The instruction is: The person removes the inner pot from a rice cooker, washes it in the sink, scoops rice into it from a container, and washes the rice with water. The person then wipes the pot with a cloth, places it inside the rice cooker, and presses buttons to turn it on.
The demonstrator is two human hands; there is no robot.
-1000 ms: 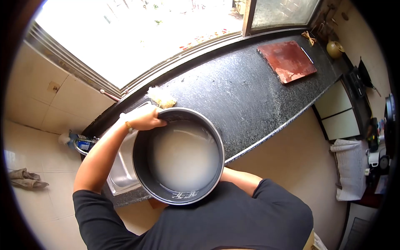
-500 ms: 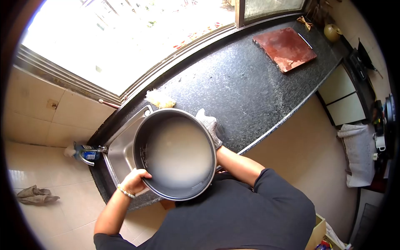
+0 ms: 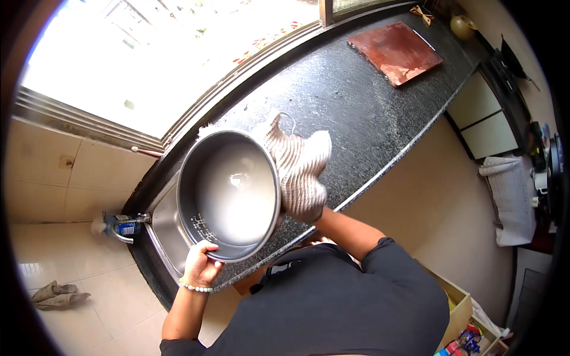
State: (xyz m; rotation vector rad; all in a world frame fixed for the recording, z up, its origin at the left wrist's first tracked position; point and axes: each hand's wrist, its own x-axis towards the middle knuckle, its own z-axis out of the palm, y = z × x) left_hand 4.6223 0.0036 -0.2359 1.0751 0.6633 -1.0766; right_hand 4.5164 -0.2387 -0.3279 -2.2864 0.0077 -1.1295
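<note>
A dark rice cooker inner pot (image 3: 234, 202) is held up over the counter's front and the sink's right side, tilted towards the sink. Cloudy whitish water (image 3: 240, 193) fills its lower part. My left hand (image 3: 202, 264), with a beaded bracelet at the wrist, grips the near-left rim, thumb inside and fingers beneath. Against the pot's right outer wall, my right hand (image 3: 306, 207) presses a ribbed beige cloth (image 3: 300, 163). That cloth hides most of the right fingers, and its loose end spreads above the counter.
A steel sink (image 3: 166, 228) lies left of the pot, with a blue-labelled bottle (image 3: 124, 227) by the tap. On the dark stone counter (image 3: 356, 130) rests a reddish cutting board (image 3: 395, 53). An open drawer (image 3: 457, 308) stands behind my right side.
The pot has tilted further and shifted up and left in view, its water pooling differently. The cloth now bunches out over my right hand, larger in view. My left hand keeps its rim grip.
</note>
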